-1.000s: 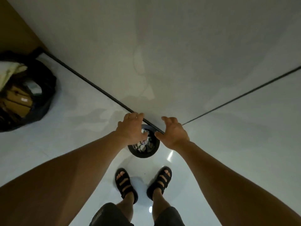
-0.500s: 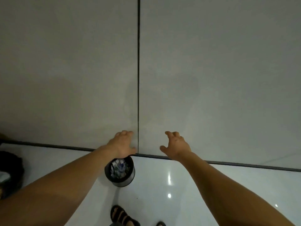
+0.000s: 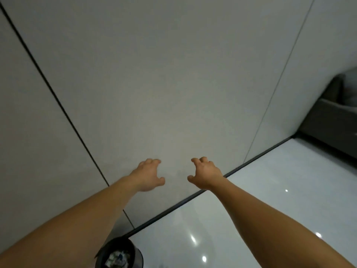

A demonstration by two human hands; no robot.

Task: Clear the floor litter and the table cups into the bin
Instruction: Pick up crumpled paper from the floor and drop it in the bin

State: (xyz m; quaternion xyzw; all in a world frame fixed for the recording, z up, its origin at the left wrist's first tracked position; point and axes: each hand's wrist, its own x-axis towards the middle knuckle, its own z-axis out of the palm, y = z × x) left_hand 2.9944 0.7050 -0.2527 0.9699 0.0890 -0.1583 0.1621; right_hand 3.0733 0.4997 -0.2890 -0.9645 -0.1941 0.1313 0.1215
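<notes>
Head view: bin part-filled, both hands free

Bin at bottom edge, against the wall, under the left forearm. Crumpled litter lies inside, so some clearing looks done. Left hand and right hand held out ahead, fingers loosely curled, gripping nothing. Glossy floor to the right. Cups and their surface are out of frame, so I cannot tell what remains.

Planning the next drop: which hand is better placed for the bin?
Left hand, probably: the bin sits just under its forearm, farther from the right hand. Both hold nothing.
</notes>
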